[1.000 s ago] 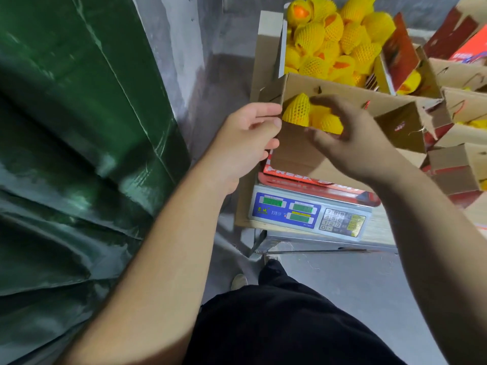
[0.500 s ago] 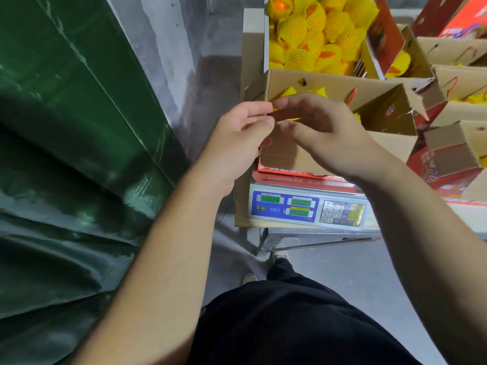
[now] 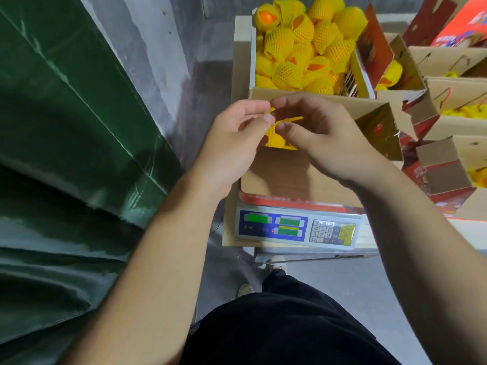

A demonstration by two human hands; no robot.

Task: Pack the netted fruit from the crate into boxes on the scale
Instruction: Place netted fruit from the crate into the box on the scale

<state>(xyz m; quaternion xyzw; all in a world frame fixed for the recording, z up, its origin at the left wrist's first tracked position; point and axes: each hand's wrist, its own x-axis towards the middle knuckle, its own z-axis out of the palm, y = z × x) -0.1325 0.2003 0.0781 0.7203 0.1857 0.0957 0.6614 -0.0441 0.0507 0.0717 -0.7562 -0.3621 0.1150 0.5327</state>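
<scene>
Both hands now closed in above box (image 3: 297, 177) on scale (image 3: 295, 229). Left hand (image 3: 234, 143) and right hand (image 3: 321, 138) pinching yellow foam net (image 3: 276, 135), fingers curled. Fruit seating likely next.

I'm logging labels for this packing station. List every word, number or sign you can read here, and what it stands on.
"7 8 9", "4 5 6", "1 2 3", "0": keypad of the scale.
Scale displays: green panels, digits too blurred to read.
Scale front, small print by the displays: too small to read.
Red band of the box on the scale: white print, blurred.
Red boxes at right: print unreadable.
</scene>
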